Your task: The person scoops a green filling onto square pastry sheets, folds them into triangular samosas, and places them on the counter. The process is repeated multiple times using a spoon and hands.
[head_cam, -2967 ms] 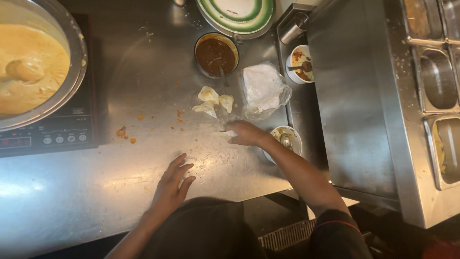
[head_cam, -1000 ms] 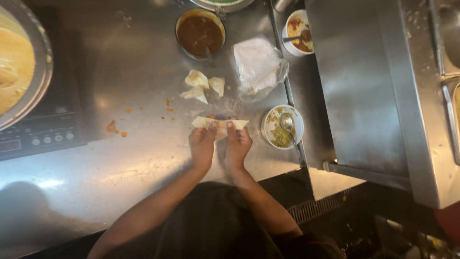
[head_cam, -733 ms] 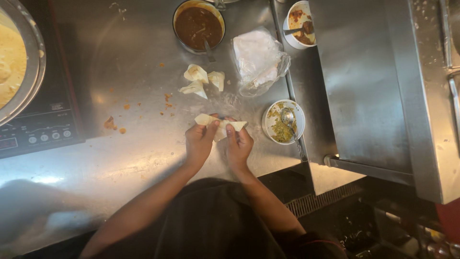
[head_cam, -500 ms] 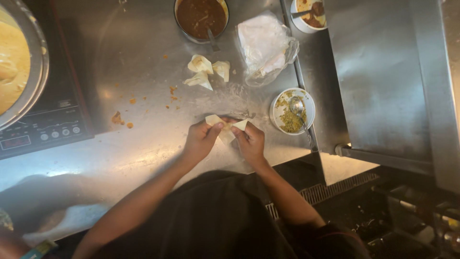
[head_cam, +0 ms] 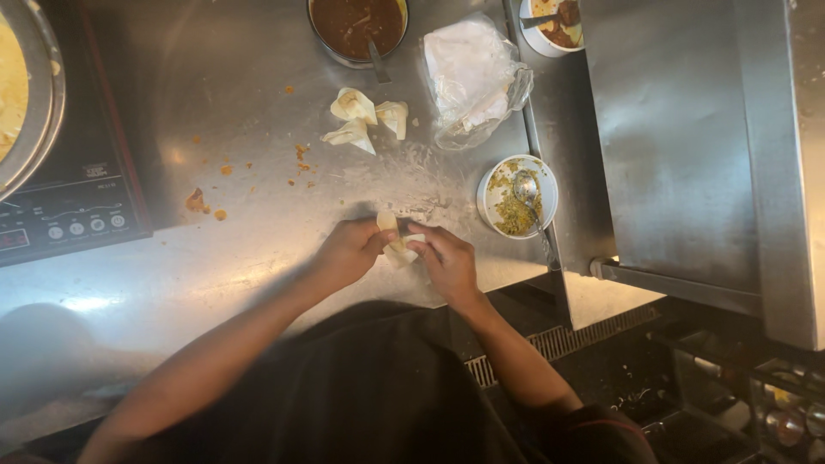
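Pale, soft dough wrapper (head_cam: 397, 242), half-folded, pinched between left hand (head_cam: 348, 252) and right hand (head_cam: 447, 262) over smooth steel counter (head_cam: 258, 112).

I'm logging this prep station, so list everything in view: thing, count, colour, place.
dough wrapper: one, pale, pinched between both hands
folded dumplings: three, pale, beyond the hands
filling bowl: one, white, spoon inside, right of the hands
sauce bowl: one, brown contents, top centre
small bowl: one, white, top right
plastic bag: one, clear, beside the dumplings
induction cooker: one, black, left
pan: one, yellow contents, on the cooker
steel counter: one, grey
left hand: one
right hand: one
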`<state>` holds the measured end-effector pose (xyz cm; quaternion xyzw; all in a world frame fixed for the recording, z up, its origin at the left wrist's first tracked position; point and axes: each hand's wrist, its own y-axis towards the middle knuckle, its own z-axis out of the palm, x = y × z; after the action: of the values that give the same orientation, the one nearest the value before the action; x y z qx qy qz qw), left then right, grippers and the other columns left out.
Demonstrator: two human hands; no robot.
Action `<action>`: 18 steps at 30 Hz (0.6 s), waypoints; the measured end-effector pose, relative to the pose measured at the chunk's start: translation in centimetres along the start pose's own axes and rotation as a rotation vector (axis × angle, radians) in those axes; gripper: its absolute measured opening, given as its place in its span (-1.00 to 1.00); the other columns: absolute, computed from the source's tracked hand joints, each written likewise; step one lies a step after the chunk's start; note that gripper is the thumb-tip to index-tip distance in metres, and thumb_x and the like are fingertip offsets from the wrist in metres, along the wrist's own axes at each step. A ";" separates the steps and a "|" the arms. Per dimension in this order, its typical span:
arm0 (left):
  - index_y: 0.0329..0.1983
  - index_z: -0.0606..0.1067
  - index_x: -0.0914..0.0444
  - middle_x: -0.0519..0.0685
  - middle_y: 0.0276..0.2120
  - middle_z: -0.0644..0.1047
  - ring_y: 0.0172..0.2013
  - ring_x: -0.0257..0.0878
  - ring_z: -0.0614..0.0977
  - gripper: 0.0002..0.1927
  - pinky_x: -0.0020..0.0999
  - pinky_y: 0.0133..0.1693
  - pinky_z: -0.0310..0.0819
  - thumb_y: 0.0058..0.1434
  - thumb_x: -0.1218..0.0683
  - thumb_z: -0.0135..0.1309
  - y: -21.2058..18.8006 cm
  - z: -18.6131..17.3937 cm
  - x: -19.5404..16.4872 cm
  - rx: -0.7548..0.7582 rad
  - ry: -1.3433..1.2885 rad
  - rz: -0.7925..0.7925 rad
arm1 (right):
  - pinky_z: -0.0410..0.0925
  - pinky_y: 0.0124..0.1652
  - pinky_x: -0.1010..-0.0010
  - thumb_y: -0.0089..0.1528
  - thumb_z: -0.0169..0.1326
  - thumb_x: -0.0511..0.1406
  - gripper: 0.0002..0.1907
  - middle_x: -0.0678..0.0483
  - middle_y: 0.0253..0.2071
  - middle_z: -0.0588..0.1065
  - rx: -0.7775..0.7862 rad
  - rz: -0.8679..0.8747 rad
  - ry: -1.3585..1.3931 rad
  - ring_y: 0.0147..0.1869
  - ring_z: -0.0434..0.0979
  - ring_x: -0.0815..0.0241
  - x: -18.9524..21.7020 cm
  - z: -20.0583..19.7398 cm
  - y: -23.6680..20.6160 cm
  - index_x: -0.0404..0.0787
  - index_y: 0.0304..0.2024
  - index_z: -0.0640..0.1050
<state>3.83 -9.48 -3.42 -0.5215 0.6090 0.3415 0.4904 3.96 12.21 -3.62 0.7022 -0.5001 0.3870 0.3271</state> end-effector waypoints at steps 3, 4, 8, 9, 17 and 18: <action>-0.18 0.62 0.26 0.13 -0.52 0.60 -0.56 -0.08 0.62 -0.75 -0.20 -0.43 0.46 0.30 -0.02 0.14 0.1 0.6 -0.4 -0.093 -0.008 -0.160 | 0.46 -0.26 0.55 0.24 0.25 -0.39 -0.68 0.09 -0.26 0.63 -0.117 0.150 0.223 -0.23 0.60 0.40 -1.0 0.9 -0.4 -0.31 0.01 0.49; -0.20 0.64 0.26 0.15 -0.54 0.59 -0.59 -0.04 0.58 -0.76 -0.18 -0.45 0.44 0.29 -0.01 0.16 0.1 0.7 -0.5 -0.116 0.008 -0.184 | 0.45 -0.26 0.56 0.25 0.26 -0.40 -0.70 0.10 -0.27 0.62 -0.165 0.163 0.273 -0.23 0.58 0.43 -1.6 1.3 -0.5 -0.31 -0.03 0.47; -0.33 0.62 0.32 0.17 -0.55 0.55 -0.60 -0.07 0.53 -0.72 -0.22 -0.47 0.41 0.28 -0.02 0.25 0.2 1.3 -0.7 -0.157 0.125 -0.079 | 0.42 -0.24 0.55 0.36 0.22 -0.41 -0.86 0.10 -0.25 0.61 -0.209 0.205 0.538 -0.24 0.54 0.39 -3.7 2.6 -0.7 -0.35 -0.09 0.54; -0.29 0.63 0.31 0.17 -0.52 0.56 -0.58 -0.12 0.55 -0.74 -0.24 -0.46 0.41 0.30 -0.01 0.24 0.0 1.5 -0.8 -0.185 0.106 -0.025 | 0.40 -0.27 0.55 0.39 0.19 -0.39 -0.85 0.10 -0.26 0.59 -0.244 0.274 0.622 -0.28 0.51 0.39 -3.8 2.8 -0.8 -0.37 -0.04 0.54; -0.12 0.65 0.26 0.10 -0.55 0.60 -0.59 -0.31 0.48 -0.76 -0.31 -0.49 0.41 0.29 0.01 0.17 -0.7 3.0 -1.6 -0.325 -0.094 -0.256 | 0.44 -0.08 0.50 0.27 0.07 -0.42 -0.52 0.14 -0.02 0.49 -0.294 0.737 1.054 0.01 0.53 0.38 -0.8 3.6 -1.8 -0.09 0.24 0.36; -0.13 0.65 0.26 0.08 -0.54 0.61 -0.57 -0.34 0.51 -0.76 -0.34 -0.47 0.43 0.30 0.01 0.16 -0.8 3.2 -1.6 -0.322 -0.121 -0.246 | 0.43 -0.11 0.50 0.27 0.08 -0.43 -0.53 0.12 -0.04 0.51 -0.310 0.697 1.039 -0.02 0.54 0.37 -0.6 3.8 -1.7 -0.13 0.23 0.37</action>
<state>5.33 -6.18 -2.72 -0.6422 0.4477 0.4024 0.4746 6.25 9.76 -6.10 0.1641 -0.5253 0.6834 0.4796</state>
